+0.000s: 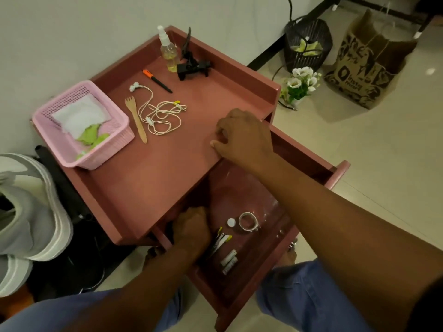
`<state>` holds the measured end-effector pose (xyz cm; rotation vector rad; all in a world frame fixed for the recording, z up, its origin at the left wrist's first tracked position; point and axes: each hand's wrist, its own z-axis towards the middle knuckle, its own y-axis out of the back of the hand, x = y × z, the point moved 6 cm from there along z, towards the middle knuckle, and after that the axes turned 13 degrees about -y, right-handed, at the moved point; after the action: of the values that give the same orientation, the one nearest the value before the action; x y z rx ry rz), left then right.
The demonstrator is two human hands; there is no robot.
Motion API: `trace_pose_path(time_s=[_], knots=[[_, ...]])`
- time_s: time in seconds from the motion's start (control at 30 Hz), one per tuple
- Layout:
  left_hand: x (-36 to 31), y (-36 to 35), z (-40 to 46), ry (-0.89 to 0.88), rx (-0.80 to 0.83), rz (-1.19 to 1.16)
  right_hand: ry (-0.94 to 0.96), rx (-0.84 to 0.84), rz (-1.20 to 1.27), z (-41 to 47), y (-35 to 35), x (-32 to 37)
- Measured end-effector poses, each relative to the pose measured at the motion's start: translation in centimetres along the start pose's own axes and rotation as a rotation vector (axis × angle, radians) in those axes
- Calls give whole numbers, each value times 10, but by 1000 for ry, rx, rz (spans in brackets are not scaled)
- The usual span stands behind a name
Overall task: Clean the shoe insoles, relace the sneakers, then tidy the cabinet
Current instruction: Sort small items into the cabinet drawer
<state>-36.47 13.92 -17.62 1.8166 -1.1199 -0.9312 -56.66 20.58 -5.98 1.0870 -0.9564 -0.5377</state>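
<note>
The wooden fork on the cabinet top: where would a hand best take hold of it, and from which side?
Probably the wooden fork is best pinched across its long narrow handle, near the lower end, coming from above. It lies flat, tines pointing away. The earphone cable lies close on its right and the pink basket on its left.

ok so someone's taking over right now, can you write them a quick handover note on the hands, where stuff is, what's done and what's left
Left hand: reaching into the open drawer at its left side, fingers curled; whether it holds anything cannot be seen.
Right hand: resting on the front edge of the cabinet top, fingers curled, holding nothing.
On top: pink basket with cloths, wooden fork, white cord, pen, spray bottle, black clamp.
In the drawer: batteries, tape ring, small white cap.
Sneakers sit on the floor to the left.
Done: drawer opened.
Left: the loose things on top are not yet put away.
</note>
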Motion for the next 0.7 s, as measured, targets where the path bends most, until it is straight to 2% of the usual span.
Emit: trace_pose_path(time_s=[0.13,0.27,0.37,0.43,0.53,0.57,0.63,0.7], knots=[[-10,5,2,-36,-5,72,-3,-7,-7,0,-2,-1],[-20,8,0,-170,116,249,-17,-6,-21,2,-1,2],[-37,28,-7,-312,204,289,-33,-1,-20,3,1,4],[-45,55,-12,-421,227,213,-46,2,-21,3,3,5],[-41,108,-15,-515,265,-183,-64,10,-51,2,4,9],[-34,126,-13,-475,250,-353,-68,12,-61,2,5,9],[-12,161,2,-391,39,-522,-72,11,-76,2,5,11],[16,188,23,-314,-250,-398,-73,8,-84,3,5,12]])
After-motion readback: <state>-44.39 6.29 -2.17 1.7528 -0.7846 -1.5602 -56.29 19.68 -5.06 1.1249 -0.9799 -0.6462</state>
